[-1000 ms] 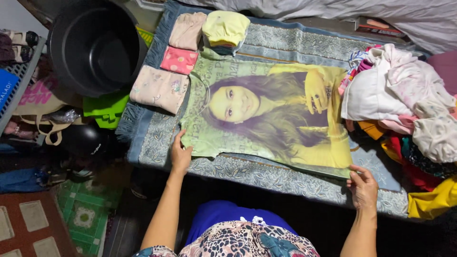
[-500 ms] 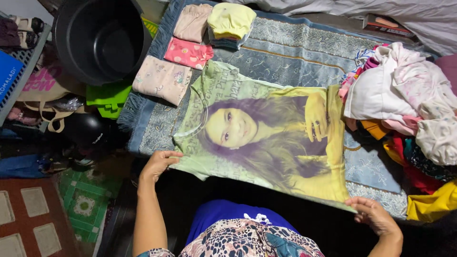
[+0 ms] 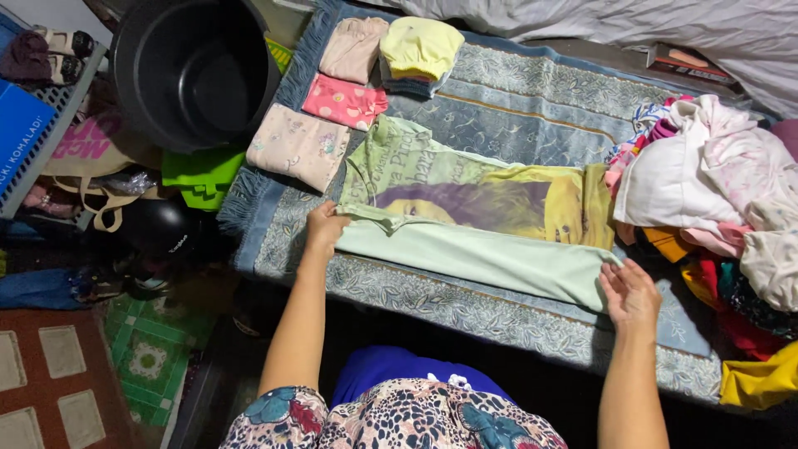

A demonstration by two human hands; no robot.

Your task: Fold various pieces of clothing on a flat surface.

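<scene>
Printed yellow-green T-shirt (image 3: 474, 220) lies on the patterned blue rug (image 3: 515, 83), near edge folded over. Your left hand (image 3: 324, 226) pinches the collar-end fold; your right hand (image 3: 629, 293), fingers spread, presses the hem end. Align both ends before flattening the crease.

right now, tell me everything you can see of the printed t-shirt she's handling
The t-shirt is thin pale-green and yellow fabric with a printed picture, lying flat on the patterned blue rug. Its near side is folded over, showing the plain inside. The left hand grips the collar end; the right hand rests at the hem end.
</scene>
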